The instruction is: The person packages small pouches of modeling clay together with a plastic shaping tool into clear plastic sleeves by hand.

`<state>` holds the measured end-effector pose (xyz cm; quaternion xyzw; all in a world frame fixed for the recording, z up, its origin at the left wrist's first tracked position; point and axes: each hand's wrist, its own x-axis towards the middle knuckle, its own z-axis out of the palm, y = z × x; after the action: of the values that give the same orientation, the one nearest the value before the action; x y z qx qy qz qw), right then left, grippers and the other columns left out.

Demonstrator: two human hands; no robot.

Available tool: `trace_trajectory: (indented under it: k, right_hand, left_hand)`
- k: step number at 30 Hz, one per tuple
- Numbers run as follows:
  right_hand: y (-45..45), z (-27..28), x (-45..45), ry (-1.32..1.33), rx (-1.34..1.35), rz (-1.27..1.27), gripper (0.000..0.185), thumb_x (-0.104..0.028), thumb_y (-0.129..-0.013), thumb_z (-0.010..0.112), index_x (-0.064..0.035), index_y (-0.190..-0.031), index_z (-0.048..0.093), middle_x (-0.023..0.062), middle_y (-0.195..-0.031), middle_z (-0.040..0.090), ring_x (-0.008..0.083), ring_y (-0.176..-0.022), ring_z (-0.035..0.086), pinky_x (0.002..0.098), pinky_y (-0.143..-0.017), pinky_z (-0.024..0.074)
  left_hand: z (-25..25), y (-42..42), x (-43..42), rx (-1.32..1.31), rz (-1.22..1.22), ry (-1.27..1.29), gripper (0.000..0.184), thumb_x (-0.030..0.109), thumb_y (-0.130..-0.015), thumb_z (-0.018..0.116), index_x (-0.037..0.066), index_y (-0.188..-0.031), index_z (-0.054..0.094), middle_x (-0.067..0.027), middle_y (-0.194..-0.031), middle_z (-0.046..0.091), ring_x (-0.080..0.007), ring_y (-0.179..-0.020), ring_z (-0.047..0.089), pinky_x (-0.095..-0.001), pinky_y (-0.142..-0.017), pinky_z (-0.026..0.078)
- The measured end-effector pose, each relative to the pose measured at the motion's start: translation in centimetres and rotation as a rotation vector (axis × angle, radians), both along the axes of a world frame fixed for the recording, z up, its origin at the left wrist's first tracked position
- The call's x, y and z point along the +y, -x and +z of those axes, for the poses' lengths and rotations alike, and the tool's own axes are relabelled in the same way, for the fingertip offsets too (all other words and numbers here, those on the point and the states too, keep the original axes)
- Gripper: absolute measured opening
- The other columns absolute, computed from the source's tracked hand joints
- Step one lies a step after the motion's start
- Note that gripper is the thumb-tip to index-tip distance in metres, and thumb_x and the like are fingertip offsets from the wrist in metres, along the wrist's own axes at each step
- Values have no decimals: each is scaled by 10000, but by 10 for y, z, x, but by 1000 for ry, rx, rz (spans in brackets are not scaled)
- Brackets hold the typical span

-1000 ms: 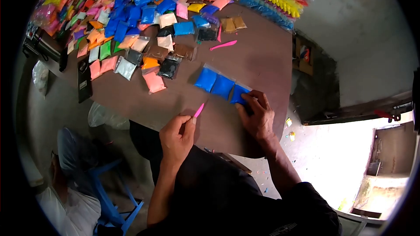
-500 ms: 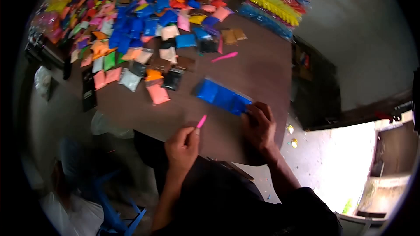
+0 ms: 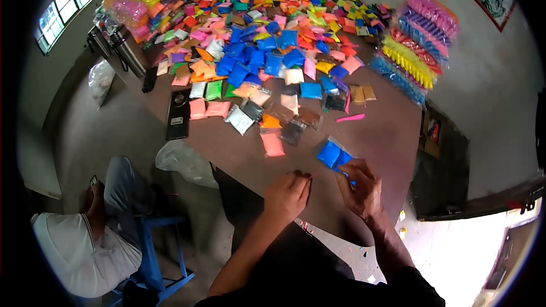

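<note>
My right hand [image 3: 361, 189] is closed on the lower end of blue packets [image 3: 333, 154], clear-edged and filled with blue material, at the table's near right side. Part of the blue shows below the fingers. To its left, my left hand [image 3: 286, 194] is closed, its fingertips pinched; a small pink tip [image 3: 310, 177] pokes out, and the rest of that pink plastic stick is hidden. Another pink plastic knife-like tool [image 3: 350, 117] lies on the table beyond the blue packets. A salmon packet [image 3: 273, 144] lies up and left of them.
A large heap of coloured packets [image 3: 267, 23] covers the far side of the brown table [image 3: 392, 136]. Bagged coloured tools [image 3: 415, 45] stand at the right edge. A phone [image 3: 177, 115] and a steel flask [image 3: 128, 51] are at left. A seated person [image 3: 91, 244] is nearby.
The view has shifted, showing more of the room. The blue packets look shorter than the strip before, with my right hand over their end. The pink stick in my left hand is now mostly hidden.
</note>
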<state>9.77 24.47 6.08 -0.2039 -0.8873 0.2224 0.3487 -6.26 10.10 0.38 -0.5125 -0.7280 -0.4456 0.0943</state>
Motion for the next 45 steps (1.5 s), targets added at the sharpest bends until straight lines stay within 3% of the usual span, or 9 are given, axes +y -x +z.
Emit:
trace_trajectory:
  k: [4, 6, 20, 25, 32, 36, 39, 41, 45]
  right_hand:
    - [62, 27, 22, -64, -122, 64, 176, -103, -878, 782, -100, -1054, 772, 101, -1078, 722, 322, -916, 732, 418, -748, 596]
    - [100, 32, 31, -104, -101, 170, 165, -90, -889, 780, -55, -1050, 767, 128, -1059, 730, 301, -831, 739, 390, -709, 583]
    - [276, 10, 87, -115, -214, -56, 239, -223, -885, 743, -91, -1078, 789, 129, -1015, 750, 317, -902, 746, 429, -769, 595]
    - [322, 6, 65, -161, -215, -31, 425, -437, -893, 783, -91, -1137, 755, 155, -992, 714, 339, -902, 734, 470, -733, 574]
    - [353, -17, 61, -112, -259, -102, 443, -422, -827, 835, -104, -1128, 765, 136, -1040, 726, 328, -908, 734, 454, -770, 577]
    - [351, -27, 67, 119, 6, 58, 316, -257, -840, 841, -98, -1082, 714, 130, -1039, 705, 326, -930, 726, 444, -785, 578]
    - [329, -23, 72, 105, 227, 180, 279, -113, -866, 844, -39, -1062, 660, 91, -947, 694, 196, -857, 667, 370, -780, 554]
    - [292, 1, 64, 495, 59, 150, 296, -104, -906, 809, -37, -1121, 617, 47, -952, 678, 137, -883, 631, 330, -760, 544]
    - [201, 33, 42, 762, 90, 179, 292, -103, -927, 765, -15, -1162, 614, 44, -927, 676, 126, -787, 638, 281, -679, 520]
  left_hand:
    - [-7, 1, 2, -29, -49, -23, 129, 70, -862, 794, 98, -957, 711, -86, -830, 684, -321, -721, 677, -417, -630, 546]
    - [-8, 2, 1, -33, -36, -38, 132, 70, -858, 795, 85, -957, 710, -85, -823, 678, -322, -714, 671, -417, -626, 544]
    - [-22, 9, 0, -100, -76, -59, 86, 99, -856, 787, 98, -884, 705, -79, -747, 624, -297, -641, 624, -423, -565, 505]
    - [-16, 11, -2, -174, -98, -58, 114, 93, -852, 793, 88, -855, 679, -78, -713, 602, -300, -633, 618, -431, -548, 493]
    - [-17, 12, -2, -146, -112, -91, 152, 66, -852, 789, 95, -874, 642, -49, -709, 588, -265, -639, 613, -380, -597, 515]
    - [-18, 10, -4, -121, -102, -72, 161, 65, -840, 796, 90, -925, 662, -44, -761, 605, -248, -680, 627, -371, -640, 535]
    - [-27, 5, -4, -155, -111, -157, 158, 76, -856, 745, 59, -982, 649, -98, -828, 564, -295, -771, 618, -416, -704, 526]
    - [-36, 1, 0, -166, -91, -148, 124, 94, -864, 756, 59, -949, 673, -115, -856, 586, -317, -786, 639, -434, -691, 539]
    - [-37, 1, -2, -128, -106, -52, 209, 89, -858, 719, 46, -1040, 626, -137, -924, 575, -336, -860, 614, -457, -722, 534]
